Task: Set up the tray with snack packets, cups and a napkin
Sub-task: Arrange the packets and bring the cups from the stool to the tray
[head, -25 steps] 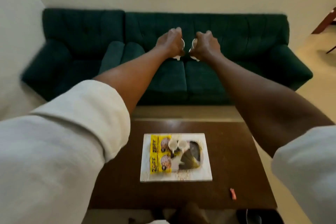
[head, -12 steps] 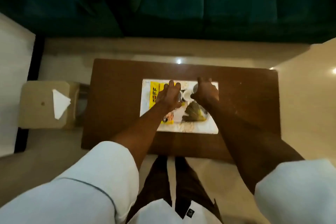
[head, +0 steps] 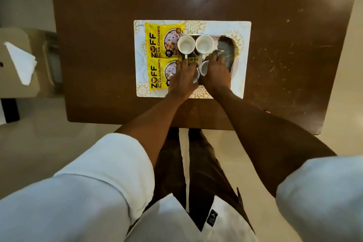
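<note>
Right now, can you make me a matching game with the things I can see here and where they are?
Things:
1. yellow snack packets
2. napkin
3. two upright white cups
4. dark packet

Places:
A. on the small side stand, off the table
B. right part of the tray
C. left part of the tray
D. middle of the tray, beyond the hands

Pairs: 1-C, 2-A, 3-D, 4-B
</note>
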Demonstrator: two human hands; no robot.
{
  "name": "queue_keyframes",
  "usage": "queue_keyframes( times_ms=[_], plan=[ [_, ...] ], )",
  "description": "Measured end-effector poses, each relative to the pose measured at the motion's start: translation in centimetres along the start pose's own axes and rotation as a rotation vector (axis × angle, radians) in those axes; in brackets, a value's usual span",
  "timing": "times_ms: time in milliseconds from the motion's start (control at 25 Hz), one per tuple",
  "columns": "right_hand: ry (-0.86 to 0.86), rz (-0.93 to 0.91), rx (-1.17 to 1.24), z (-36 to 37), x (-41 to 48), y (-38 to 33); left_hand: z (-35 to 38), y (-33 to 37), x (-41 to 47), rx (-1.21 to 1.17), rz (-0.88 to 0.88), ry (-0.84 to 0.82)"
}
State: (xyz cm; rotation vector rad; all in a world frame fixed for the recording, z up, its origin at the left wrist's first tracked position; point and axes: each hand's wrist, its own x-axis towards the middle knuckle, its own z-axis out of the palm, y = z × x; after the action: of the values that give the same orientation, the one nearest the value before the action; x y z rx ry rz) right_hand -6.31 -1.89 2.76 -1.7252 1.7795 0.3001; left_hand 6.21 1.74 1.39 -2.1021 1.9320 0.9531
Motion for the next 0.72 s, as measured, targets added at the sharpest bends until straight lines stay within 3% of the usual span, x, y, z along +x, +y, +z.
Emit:
queue_keyframes(
  times_ms=[480,720],
  plan=[
    [0.027,0.022,-0.082,1.1,1.5,-1.6,0.3,-0.3,0.0,-0.086,-0.061,0.117],
    [0.001,0.036,-0.014,1.4,0.7,-1.9,0.3,-0.8,-0.2,-0.075,-0.054,0.065]
  ],
)
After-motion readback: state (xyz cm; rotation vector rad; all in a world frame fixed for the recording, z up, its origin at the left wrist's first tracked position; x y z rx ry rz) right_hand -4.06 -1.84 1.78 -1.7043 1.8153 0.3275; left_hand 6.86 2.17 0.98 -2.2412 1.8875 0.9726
